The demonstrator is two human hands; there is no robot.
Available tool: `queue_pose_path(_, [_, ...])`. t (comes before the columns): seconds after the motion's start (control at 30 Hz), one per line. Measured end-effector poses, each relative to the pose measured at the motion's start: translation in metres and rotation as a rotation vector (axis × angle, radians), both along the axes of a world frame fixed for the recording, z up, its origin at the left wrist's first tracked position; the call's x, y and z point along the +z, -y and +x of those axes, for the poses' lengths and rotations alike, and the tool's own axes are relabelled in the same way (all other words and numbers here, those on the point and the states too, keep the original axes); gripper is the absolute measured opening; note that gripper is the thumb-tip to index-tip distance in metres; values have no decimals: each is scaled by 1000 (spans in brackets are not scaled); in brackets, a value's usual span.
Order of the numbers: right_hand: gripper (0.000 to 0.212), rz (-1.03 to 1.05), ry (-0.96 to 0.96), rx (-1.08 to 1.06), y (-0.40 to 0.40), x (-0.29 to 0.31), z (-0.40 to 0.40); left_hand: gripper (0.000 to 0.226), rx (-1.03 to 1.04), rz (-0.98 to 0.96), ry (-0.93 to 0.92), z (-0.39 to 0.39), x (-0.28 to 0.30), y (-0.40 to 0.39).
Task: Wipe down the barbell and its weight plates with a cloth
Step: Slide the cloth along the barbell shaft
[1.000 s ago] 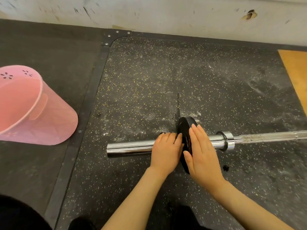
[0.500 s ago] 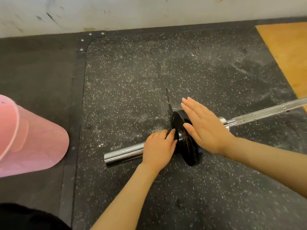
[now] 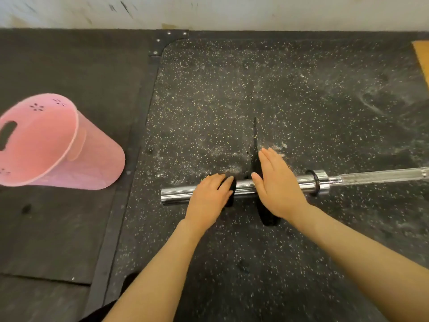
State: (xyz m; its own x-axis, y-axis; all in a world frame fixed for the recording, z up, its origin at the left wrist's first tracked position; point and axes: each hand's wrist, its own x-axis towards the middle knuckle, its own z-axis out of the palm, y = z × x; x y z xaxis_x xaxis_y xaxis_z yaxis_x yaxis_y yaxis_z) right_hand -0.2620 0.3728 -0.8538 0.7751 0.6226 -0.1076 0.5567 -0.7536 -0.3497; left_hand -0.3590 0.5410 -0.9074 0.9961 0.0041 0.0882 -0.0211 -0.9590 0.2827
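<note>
speckled mat (image 3: 290,101) under the barbell (image 3: 176,196). my left hand (image 3: 209,198) grips something dark on its sleeve; just right, my flat right hand (image 3: 276,189) presses the plate (image 3: 267,217).

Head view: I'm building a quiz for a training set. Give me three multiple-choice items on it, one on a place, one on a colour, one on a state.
1. Where does the pink basket lie?
A. left of the barbell
B. on the wooden board
C. against the wall

2. What colour is the weight plate?
A. red
B. black
C. silver

3. How is the right hand held?
A. clenched in a fist
B. flat, fingers straight, against the plate
C. off the barbell entirely

Answers:
1 A, it lies on its side on the dark mat left of the sleeve end.
2 B, the disc on the chrome sleeve is black.
3 B, its fingers are straight along the plate's face, while the left hand holds something dark on the sleeve.
</note>
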Motion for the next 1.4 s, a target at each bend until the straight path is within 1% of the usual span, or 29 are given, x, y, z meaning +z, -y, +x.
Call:
queue_pose_path(0.17, [63,-15,58,30,17,-2,-26,37,181,-4,56,-37,3,-30])
queue_pose_path(0.23, [62,-8,87,59,26,-1,-39,37,238,29,59,-45,3,-37])
queue_pose_path(0.37, [58,100,82,66,47,5,-54,35,302,17,24,-63,-1,-32])
queue_pose_path(0.47, [58,167,44,35,57,8,-53,33,304,17,21,-75,-7,-11])
queue_pose_path(0.67, [61,198,18,29,51,2,-40,31,334,16,60,-69,-11,31])
queue_pose_path(0.8, [58,191,-44,55,50,-8,-47,28,244,-33,66,-44,-8,64])
queue_pose_path(0.9, [58,193,-22,37,52,-12,-54,27,177,-70,84,-30,-8,82])
queue_pose_path(0.97, [60,200,-9,43,57,-14,-60,29,128,-71,71,-31,-8,82])
queue_pose_path(1.07, [57,210,18,66,66,-18,-71,38,46,-10,4,-49,-7,63])
queue_pose_path(1.13, [56,228,20,79,72,-21,-79,39,89,30,-24,-67,-6,43])
queue_pose_path(1.23, [56,250,22,89,79,-26,-89,34,197,58,-27,-89,-6,22])
queue_pose_path(1.4, [58,266,28,87,85,-32,-99,22,297,29,32,-88,-12,45])
